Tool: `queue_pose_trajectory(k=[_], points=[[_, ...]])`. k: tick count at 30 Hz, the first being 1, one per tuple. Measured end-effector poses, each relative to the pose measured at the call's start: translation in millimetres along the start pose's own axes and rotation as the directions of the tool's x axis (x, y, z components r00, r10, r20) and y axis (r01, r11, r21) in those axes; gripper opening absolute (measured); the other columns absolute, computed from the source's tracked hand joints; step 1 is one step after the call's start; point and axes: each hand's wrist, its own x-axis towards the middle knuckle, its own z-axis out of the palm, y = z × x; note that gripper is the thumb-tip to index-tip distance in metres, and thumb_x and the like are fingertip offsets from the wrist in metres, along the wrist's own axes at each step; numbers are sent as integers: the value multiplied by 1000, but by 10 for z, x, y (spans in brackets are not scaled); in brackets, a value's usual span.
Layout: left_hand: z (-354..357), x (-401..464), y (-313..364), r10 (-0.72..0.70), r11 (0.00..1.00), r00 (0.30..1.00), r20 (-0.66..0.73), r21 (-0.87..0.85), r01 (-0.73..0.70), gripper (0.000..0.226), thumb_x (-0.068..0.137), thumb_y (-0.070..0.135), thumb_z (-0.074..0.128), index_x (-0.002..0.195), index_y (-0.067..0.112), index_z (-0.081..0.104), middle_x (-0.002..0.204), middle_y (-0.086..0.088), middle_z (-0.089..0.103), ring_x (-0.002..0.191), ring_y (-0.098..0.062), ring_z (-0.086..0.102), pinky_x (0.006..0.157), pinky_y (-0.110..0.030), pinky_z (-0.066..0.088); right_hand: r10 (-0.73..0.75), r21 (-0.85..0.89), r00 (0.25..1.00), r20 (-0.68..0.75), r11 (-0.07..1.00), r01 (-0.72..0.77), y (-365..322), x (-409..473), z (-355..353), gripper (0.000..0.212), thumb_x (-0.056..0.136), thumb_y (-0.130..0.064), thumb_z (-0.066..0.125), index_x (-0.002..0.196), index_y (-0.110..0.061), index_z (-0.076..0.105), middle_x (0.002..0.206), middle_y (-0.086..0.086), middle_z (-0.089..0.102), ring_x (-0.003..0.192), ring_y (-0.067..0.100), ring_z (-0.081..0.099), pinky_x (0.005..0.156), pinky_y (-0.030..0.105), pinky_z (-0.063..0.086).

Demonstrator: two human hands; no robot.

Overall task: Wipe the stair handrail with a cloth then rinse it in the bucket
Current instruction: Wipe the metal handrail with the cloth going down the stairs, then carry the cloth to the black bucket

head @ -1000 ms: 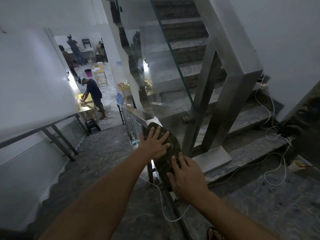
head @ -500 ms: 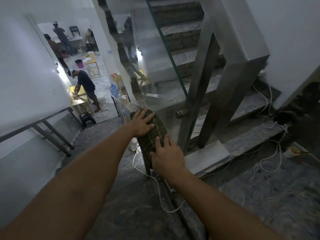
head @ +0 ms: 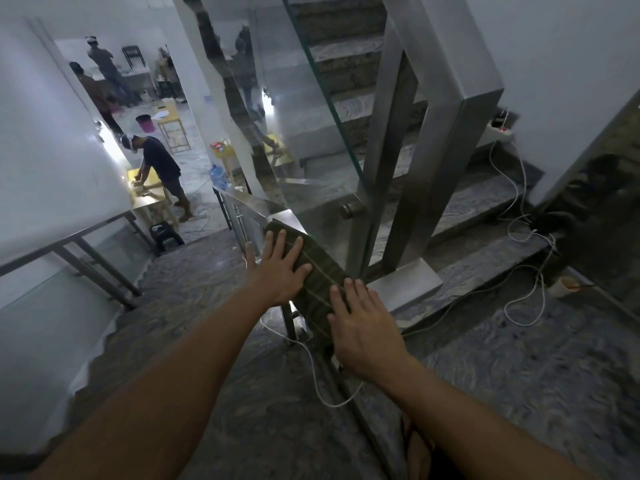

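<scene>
Dark green cloth [head: 320,282] draped over steel handrail [head: 256,206] top, near the corner post. Left hand [head: 280,268] & right hand [head: 363,327] both flat, fingers spread, pressing cloth, not gripping. Bucket poss. the pink one [head: 144,123] downstairs.

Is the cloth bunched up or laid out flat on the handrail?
Laid flat: the cloth drapes over the handrail, left hand and right hand pressing open-palmed.
</scene>
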Motion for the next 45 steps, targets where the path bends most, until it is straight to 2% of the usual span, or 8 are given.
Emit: queue_pose_trajectory(k=[3,14,19,22,30,38,42,45], points=[[91,-117,164,19,1000,999,-37,-6,-20,68,95,59,16,151,26,-2,160,-7,-17,145,-26,-22,113,-57,-16,0,7,996,86,1000,0,318,-46,-69,58,95,-36,15,146,-7,19,153,22,23,143,34,19,116,45,9],[219,-522,516,106,994,992,-66,24,-105,76,90,67,17,152,24,3,162,-7,-5,149,-24,-9,117,-52,-8,36,-14,997,70,999,-35,868,-68,-164,51,97,-33,29,141,-9,31,151,17,32,139,30,28,114,44,25],[264,-754,748,152,988,978,-142,2,-154,66,94,57,28,149,21,22,161,-9,12,148,-28,7,120,-50,4,14,-3,999,-44,1000,-14,959,-311,-172,43,72,-8,70,114,-6,62,119,19,65,109,34,63,81,46,54],[347,-891,873,150,986,963,-222,-36,-162,59,96,48,36,144,15,37,156,-12,29,143,-31,23,120,-47,14,-8,41,994,-106,999,12,968,-426,-156,29,70,-5,70,99,-11,67,102,15,72,79,31,70,64,40,57],[524,-1367,1126,216,976,941,-259,88,-200,38,59,29,84,91,10,76,105,-14,74,92,-30,68,76,-46,60,-26,130,999,-32,991,30,926,-973,18,31,71,-25,52,98,-17,65,83,7,72,67,29,66,55,31,50],[708,-1739,1203,351,935,892,-284,160,-317,25,47,36,85,64,20,76,88,-6,77,91,-30,71,80,-49,58,16,120,999,-37,993,-11,960,-1273,122,36,68,-20,47,98,-15,66,92,8,72,77,31,67,61,37,56],[877,-1757,1195,278,961,936,-214,67,-270,21,58,41,81,66,23,74,74,5,75,78,-17,69,76,-33,57,16,108,998,-69,994,-9,960,-1461,150,41,67,-26,41,95,-15,69,91,6,74,75,29,69,61,34,56],[836,-1728,1284,232,959,965,-124,-137,-248,22,87,35,60,92,18,73,92,-5,74,89,-22,67,84,-31,49,72,105,996,-57,992,-66,1007,-1574,102,32,66,-18,54,95,-16,68,91,6,73,77,29,68,62,34,53]])
